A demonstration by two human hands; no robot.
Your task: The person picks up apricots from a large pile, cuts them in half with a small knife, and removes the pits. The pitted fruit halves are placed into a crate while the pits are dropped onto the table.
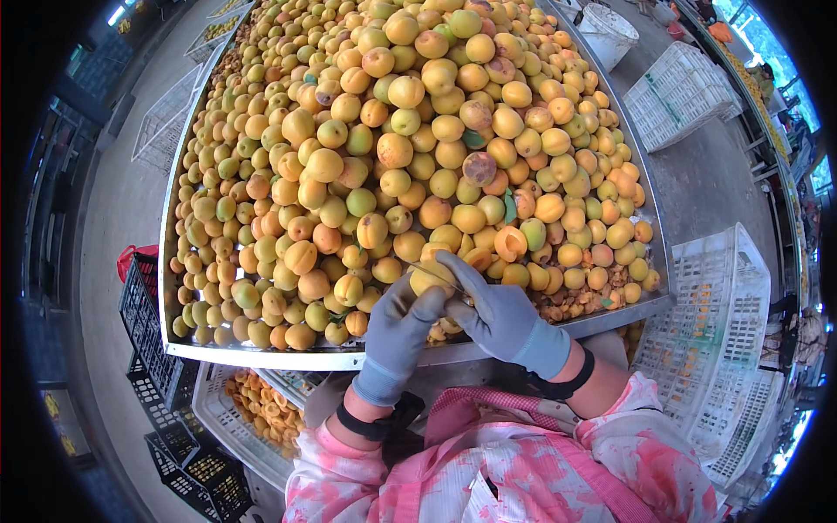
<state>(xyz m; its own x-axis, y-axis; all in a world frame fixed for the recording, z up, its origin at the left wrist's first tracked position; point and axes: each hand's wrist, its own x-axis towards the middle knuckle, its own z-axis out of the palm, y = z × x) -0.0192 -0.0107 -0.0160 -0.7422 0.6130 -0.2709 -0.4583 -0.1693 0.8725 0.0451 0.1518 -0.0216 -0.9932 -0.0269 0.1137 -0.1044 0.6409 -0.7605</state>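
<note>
Both of my hands wear grey gloves and meet at the near edge of a metal-rimmed table (261, 356) heaped with apricots (324, 164). In my left hand (394, 329) a yellow apricot (429, 281) is gripped between thumb and fingers. My right hand (499, 315) closes on a thin knife (446, 277), whose narrow dark blade lies against that apricot; its handle is hidden in the glove. Just beyond the fingers, a cut apricot half (510, 244) shows its orange inside.
A white crate (209, 397) below the table's near left edge holds apricot halves (261, 408). Black crates (148, 314) stand at the left. White crates (697, 340) stand at the right, with a white bucket (608, 35) farther back. Scraps (580, 305) lie near the right corner.
</note>
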